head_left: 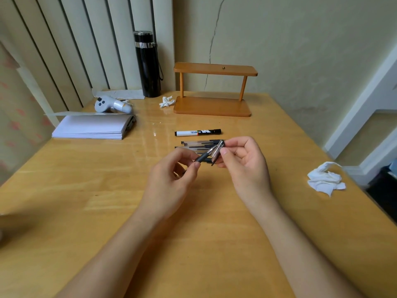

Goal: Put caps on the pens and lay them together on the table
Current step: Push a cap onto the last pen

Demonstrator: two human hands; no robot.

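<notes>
My left hand (171, 179) grips a dark gel pen (204, 156) by its rubber grip, tip pointing up and to the right. My right hand (245, 162) pinches a clear pen cap (217, 152) with a dark clip right beside the pen's tip; the cap and tip touch or nearly touch. Both hands hover above the wooden table (107, 201). Just behind them lie two clear gel pens (197, 145) side by side, partly hidden by my fingers. A white marker (197, 132) with black capped ends lies farther back, parallel to them.
A wooden two-level stand (212, 104) sits at the back. A black thermos (148, 63) stands back left, with a white controller (111, 105) and a paper stack (92, 127) nearby. Crumpled tissues lie at the right edge (325, 179) and near the stand (166, 102).
</notes>
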